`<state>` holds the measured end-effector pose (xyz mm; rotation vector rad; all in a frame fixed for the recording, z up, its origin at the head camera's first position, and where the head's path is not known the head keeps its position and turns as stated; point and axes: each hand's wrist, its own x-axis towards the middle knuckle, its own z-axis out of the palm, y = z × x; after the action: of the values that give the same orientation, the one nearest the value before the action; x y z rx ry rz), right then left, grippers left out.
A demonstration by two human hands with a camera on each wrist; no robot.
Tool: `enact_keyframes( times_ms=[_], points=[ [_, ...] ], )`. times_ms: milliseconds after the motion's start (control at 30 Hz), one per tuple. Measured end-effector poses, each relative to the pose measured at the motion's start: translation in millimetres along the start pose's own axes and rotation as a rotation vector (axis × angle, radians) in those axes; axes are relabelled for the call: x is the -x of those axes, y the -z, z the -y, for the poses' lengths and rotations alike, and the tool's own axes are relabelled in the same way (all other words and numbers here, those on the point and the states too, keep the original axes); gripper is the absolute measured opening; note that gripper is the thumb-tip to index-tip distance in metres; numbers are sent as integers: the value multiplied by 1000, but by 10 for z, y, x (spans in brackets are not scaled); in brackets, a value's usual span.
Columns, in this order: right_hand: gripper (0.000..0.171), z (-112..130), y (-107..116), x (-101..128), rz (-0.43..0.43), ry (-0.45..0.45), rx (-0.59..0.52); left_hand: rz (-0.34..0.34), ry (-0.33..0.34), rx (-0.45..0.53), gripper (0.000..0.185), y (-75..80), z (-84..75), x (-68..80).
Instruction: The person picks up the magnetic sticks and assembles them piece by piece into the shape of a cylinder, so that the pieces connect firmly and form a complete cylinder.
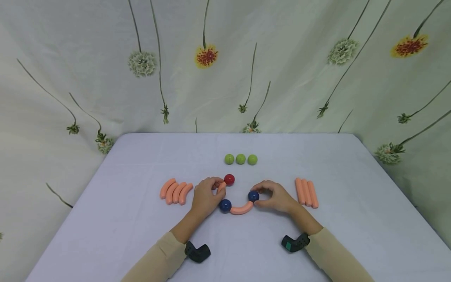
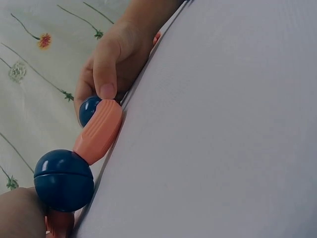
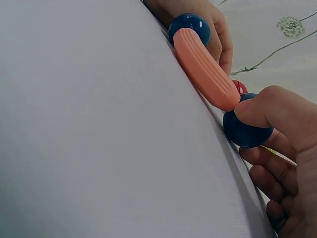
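My left hand [image 1: 205, 197] pinches a curved orange stick [image 1: 221, 187] between thumb and fingers. One end of that stick lies by a red ball [image 1: 229, 179], the other by a blue ball [image 1: 225, 206]. From this ball a second curved orange stick [image 1: 241, 209], ridged along its length, runs right to another blue ball [image 1: 253, 196]. My right hand [image 1: 274, 196] grips the right-hand blue ball, its thumb [image 3: 260, 109] on the near side. In the left wrist view the held stick is mostly hidden behind the blue ball [image 2: 64, 181] and my left hand [image 2: 20, 213].
Three green balls [image 1: 240, 159] lie in a row farther back. Several curved orange sticks [image 1: 176, 192] lie left of my left hand, and three straight orange sticks [image 1: 307, 192] lie to the right. A flowered cloth [image 1: 225, 86] hangs behind the white table [image 1: 141, 243].
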<state>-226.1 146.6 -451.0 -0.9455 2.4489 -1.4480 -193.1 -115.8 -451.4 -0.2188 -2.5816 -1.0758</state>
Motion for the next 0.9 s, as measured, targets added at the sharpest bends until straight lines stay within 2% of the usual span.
enact_keyframes(
  times_ms=[267, 400, 567, 633, 767, 833, 900],
  points=[
    [38, -10, -9, 1, -19, -16, 22, 2, 14, 20, 21, 15, -5, -5],
    [35, -8, -25, 2, -89, -35, 33, 16, 44, 26, 15, 17, -11, -8],
    [34, 11, -41, -13, -169, -74, -7, 32, 43, 32, 23, 6, -9, -7],
    [39, 10, -43, -21, -164, -68, 4, 63, 1, 30, 31, -5, 5, -10],
    [54, 1, -49, -26, -111, -19, 106, 176, -159, 38, 55, -9, 26, -16],
    [57, -8, -58, -25, -88, 1, 168, 221, -222, 52, 54, -4, 26, -14],
    [58, -12, -70, -24, -85, 8, 202, 238, -231, 71, 49, 0, 26, -8]
  ],
)
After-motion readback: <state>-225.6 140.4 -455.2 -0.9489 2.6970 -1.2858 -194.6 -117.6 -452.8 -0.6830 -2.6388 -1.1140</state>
